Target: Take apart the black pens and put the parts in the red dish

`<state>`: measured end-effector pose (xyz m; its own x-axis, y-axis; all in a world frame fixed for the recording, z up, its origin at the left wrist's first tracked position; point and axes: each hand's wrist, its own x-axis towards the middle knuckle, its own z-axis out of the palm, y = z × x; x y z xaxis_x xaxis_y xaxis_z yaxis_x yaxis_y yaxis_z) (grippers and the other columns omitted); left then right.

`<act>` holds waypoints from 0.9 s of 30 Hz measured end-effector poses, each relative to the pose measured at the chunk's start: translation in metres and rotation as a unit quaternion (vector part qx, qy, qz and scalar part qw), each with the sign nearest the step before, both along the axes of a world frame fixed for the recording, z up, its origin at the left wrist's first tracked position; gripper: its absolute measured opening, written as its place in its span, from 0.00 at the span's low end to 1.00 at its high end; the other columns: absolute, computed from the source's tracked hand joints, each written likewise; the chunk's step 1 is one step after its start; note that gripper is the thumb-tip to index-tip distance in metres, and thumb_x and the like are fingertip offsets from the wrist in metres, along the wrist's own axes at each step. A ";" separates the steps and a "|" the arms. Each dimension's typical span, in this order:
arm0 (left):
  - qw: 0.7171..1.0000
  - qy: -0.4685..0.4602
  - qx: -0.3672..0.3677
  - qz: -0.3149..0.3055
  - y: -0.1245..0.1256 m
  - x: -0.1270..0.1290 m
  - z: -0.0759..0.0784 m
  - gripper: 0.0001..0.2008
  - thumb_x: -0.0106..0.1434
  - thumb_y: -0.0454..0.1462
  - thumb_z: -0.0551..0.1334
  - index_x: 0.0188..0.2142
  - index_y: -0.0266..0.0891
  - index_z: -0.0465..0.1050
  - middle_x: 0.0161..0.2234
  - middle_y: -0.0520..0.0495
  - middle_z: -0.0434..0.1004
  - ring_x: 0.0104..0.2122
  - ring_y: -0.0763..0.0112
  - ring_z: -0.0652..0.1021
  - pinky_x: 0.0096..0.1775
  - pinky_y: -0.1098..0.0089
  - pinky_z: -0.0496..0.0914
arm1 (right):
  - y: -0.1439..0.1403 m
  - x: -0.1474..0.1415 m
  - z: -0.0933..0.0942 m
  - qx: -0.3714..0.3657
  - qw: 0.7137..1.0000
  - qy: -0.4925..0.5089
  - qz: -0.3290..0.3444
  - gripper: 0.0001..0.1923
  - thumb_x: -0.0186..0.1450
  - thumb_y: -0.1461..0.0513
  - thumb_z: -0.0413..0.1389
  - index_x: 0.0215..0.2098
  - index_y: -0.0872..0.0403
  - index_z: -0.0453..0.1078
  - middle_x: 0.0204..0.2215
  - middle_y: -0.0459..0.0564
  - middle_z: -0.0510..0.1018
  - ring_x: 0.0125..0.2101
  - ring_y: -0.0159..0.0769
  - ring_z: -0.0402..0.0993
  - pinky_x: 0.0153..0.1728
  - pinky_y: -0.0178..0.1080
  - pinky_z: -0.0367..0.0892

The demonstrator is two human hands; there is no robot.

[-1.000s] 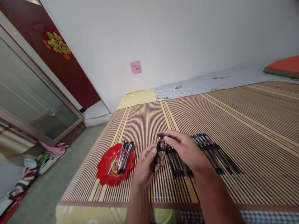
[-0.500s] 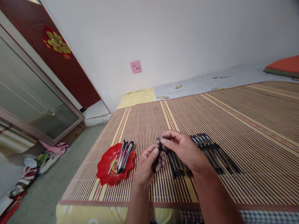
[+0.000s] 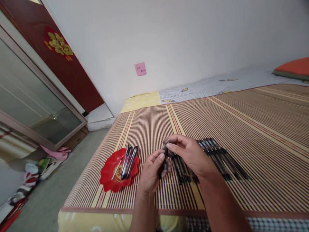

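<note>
My left hand (image 3: pixel 151 172) grips a dark pen (image 3: pixel 165 161) upright over the striped bamboo mat (image 3: pixel 241 129). My right hand (image 3: pixel 189 154) pinches the pen's top end between thumb and fingertips. Both hands meet just above the mat, near its front edge. Under and right of my right hand lies a row of several black pens (image 3: pixel 217 158), partly hidden by the hand. To the left sits a red scalloped plate (image 3: pixel 108 175) that holds three pens (image 3: pixel 127 159) and a thin loose refill.
The mat covers a bed with a yellow sheet (image 3: pixel 142 100) showing at its edges. A pink note (image 3: pixel 140 69) is stuck on the white wall. An orange cushion (image 3: pixel 293 68) lies far right. Clothes and clutter (image 3: pixel 36 170) lie on the floor at left, by a glass door.
My right hand's fingertips have dropped slightly onto the pen's top and the two hands have drawn closer together. Plate and pen row have not moved.
</note>
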<state>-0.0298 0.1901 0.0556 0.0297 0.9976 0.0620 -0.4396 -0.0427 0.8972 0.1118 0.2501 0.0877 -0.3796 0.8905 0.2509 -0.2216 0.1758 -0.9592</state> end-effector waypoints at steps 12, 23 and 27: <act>1.000 0.003 -0.005 0.003 0.000 0.001 0.000 0.14 0.63 0.44 0.67 0.37 0.34 0.72 0.20 0.51 0.73 0.15 0.82 0.62 0.18 0.79 0.51 | 0.000 0.002 0.001 0.016 1.000 -0.015 0.001 0.08 0.61 0.58 0.60 0.38 0.51 0.77 0.35 0.49 0.81 0.39 0.38 0.77 0.44 0.42 0.72; 1.000 0.001 -0.006 0.008 0.001 0.000 -0.002 0.15 0.62 0.45 0.68 0.38 0.34 0.71 0.20 0.51 0.73 0.15 0.83 0.62 0.17 0.79 0.51 | 0.000 0.003 0.002 0.024 0.999 -0.025 0.001 0.08 0.63 0.58 0.59 0.39 0.51 0.77 0.36 0.49 0.82 0.40 0.38 0.77 0.45 0.42 0.71; 1.000 0.006 -0.011 0.006 0.001 0.000 0.000 0.15 0.62 0.45 0.68 0.37 0.34 0.71 0.20 0.51 0.73 0.15 0.83 0.62 0.18 0.79 0.51 | 0.001 0.001 -0.001 0.002 1.000 -0.014 -0.011 0.10 0.59 0.55 0.63 0.35 0.52 0.76 0.31 0.48 0.80 0.35 0.37 0.76 0.40 0.40 0.72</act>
<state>-0.0295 0.1907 0.0557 0.0175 0.9991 0.0395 -0.4275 -0.0282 0.9036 0.1128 0.2512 0.0862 -0.3665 0.8980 0.2434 -0.1901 0.1838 -0.9644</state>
